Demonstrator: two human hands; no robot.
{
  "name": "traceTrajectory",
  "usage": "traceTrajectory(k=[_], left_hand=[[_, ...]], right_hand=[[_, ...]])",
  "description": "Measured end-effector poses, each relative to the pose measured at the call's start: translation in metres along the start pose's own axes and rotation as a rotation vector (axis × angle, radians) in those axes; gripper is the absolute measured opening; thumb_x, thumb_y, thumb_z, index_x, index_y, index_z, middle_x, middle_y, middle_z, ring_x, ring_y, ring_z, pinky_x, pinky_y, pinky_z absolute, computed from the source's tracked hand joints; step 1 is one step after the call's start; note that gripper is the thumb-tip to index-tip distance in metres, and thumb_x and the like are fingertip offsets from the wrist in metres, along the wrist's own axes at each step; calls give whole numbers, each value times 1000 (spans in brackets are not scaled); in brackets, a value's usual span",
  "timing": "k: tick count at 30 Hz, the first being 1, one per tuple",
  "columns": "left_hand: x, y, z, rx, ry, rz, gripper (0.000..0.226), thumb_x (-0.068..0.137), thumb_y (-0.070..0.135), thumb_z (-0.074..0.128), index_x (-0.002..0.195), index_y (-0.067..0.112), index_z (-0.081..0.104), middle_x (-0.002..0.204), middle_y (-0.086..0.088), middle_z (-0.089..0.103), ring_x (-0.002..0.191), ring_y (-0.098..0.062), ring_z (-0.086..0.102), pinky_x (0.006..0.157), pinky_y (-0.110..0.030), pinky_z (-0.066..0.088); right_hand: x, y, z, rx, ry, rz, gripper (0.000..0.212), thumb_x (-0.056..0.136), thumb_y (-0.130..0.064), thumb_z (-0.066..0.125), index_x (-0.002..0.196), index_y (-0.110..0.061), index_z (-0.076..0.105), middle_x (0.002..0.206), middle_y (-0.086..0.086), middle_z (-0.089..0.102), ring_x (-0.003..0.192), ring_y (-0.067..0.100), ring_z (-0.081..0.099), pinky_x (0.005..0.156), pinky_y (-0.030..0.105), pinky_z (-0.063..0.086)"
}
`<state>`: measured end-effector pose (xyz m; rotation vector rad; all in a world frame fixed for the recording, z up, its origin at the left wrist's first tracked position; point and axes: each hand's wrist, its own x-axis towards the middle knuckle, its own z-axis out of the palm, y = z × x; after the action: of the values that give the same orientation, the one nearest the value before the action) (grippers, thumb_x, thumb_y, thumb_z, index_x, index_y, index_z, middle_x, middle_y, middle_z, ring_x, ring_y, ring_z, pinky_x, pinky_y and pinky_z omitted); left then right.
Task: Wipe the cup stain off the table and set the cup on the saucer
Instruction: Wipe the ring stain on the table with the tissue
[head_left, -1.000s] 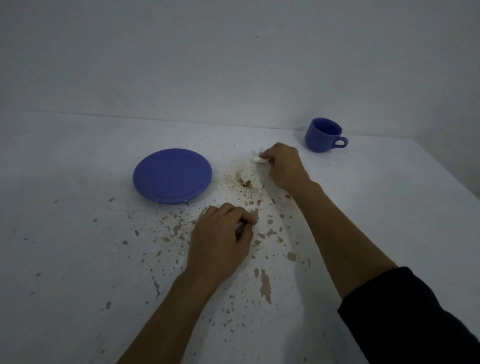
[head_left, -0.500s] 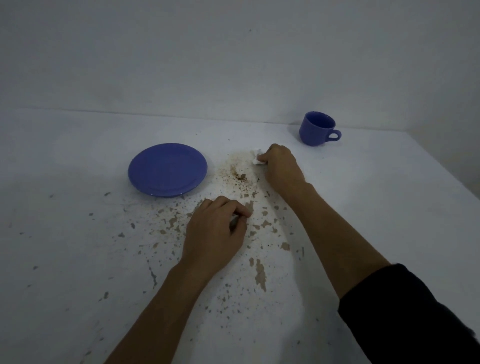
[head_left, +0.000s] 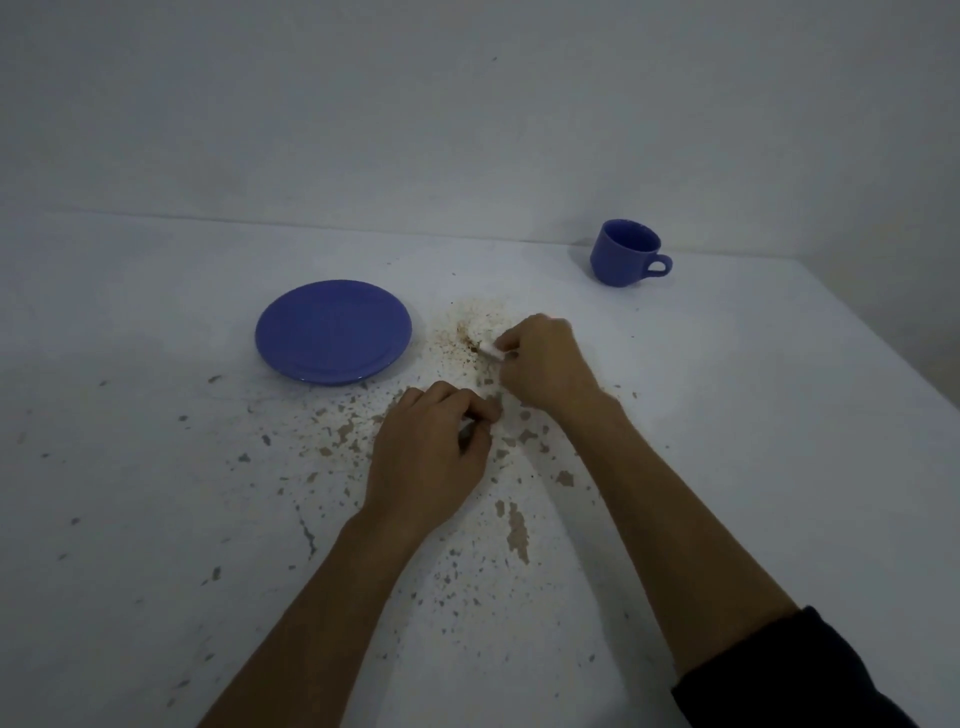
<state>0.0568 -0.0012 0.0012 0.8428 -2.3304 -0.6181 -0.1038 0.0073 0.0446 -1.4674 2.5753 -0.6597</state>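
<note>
- The right hand (head_left: 545, 361), a little above the middle of the frame, is closed around a small white wad (head_left: 491, 351); only the left end of the wad shows past the fingers.
- The wad touches the table (head_left: 779, 415) at the brown stain (head_left: 470, 332), a ring of fine specks just right of the saucer.
- The left hand (head_left: 428, 457) lies in the middle of the frame, knuckles up, fingers curled into a loose fist on the table; I cannot tell if it holds something.
- The blue saucer (head_left: 332, 332) sits left of the middle, with nothing on it.
- The blue cup (head_left: 626, 252) stands upright in the upper right, near the wall, handle to the right, well apart from the saucer.
- Many chipped paint spots (head_left: 517, 530) spread over the white table around both hands.
- A dark sleeve (head_left: 789, 675) covers the right arm in the lower right corner.
</note>
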Motion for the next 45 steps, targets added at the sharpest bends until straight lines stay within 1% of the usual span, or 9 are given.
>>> traceTrajectory(k=[2, 6, 10, 14, 18, 23, 35, 41, 45], left_hand=[[0, 0, 0, -3, 2, -5, 12, 88, 25, 57, 95, 28, 67, 95, 10, 64, 83, -11, 52, 74, -25, 41], [1, -1, 1, -40, 27, -43, 13, 88, 17, 57, 97, 23, 66, 95, 6, 63, 83, -12, 55, 75, -23, 42], [1, -1, -1, -61, 19, -38, 12, 88, 17, 58, 95, 22, 67, 95, 5, 63, 83, -12, 55, 76, -25, 45], [1, -1, -2, -61, 12, -36, 11, 88, 18, 58, 94, 22, 67, 96, 5, 63, 83, -12, 55, 79, -28, 47], [0, -2, -2, -75, 5, -40, 12, 88, 20, 58, 95, 23, 67, 97, 6, 63, 85, -12, 56, 79, -28, 47], [2, -2, -2, -66, 5, -38, 11, 88, 21, 58, 94, 24, 67, 95, 8, 63, 85, -11, 55, 79, -26, 45], [2, -3, 1, -65, 3, -44, 12, 88, 23, 57, 95, 27, 67, 96, 10, 63, 84, -10, 54, 78, -25, 45], [2, -3, -1, -76, 2, -36, 12, 88, 22, 58, 95, 25, 67, 96, 9, 63, 84, -10, 55, 79, -28, 47], [2, -1, -1, -60, 4, -39, 11, 88, 24, 58, 94, 28, 66, 95, 10, 63, 84, -10, 55, 78, -29, 48]], right_hand=[[8, 5, -4, 3, 76, 41, 22, 80, 3, 54, 95, 7, 70, 104, 23, 69, 95, 32, 65, 86, 35, 55], [5, -9, 18, -137, -4, -109, 28, 81, 6, 55, 103, -2, 70, 104, 14, 60, 96, 26, 57, 71, 21, 36], [12, 0, -4, 25, -41, -156, 26, 81, -2, 63, 105, -7, 73, 104, 11, 73, 89, 16, 63, 75, 14, 40], [17, -1, 2, -12, 60, -209, 27, 86, 1, 58, 110, -6, 70, 111, 15, 68, 102, 25, 61, 90, 24, 46], [21, 3, -1, -75, -124, -336, 26, 83, 0, 63, 106, -8, 72, 104, 15, 69, 95, 28, 61, 85, 27, 46], [52, -1, -5, 78, 31, -204, 29, 83, 8, 59, 105, -4, 72, 110, 15, 71, 100, 24, 65, 93, 23, 49], [27, 6, 6, 6, -135, -527, 32, 80, 10, 60, 105, -6, 72, 104, 16, 70, 93, 28, 62, 86, 35, 50], [29, 15, -16, 38, -325, -451, 30, 79, 7, 62, 96, -14, 76, 99, 4, 73, 88, 15, 64, 85, 22, 52], [38, 13, -14, 228, -71, -317, 30, 83, 9, 57, 96, -11, 76, 101, 6, 75, 90, 12, 67, 80, 5, 48]])
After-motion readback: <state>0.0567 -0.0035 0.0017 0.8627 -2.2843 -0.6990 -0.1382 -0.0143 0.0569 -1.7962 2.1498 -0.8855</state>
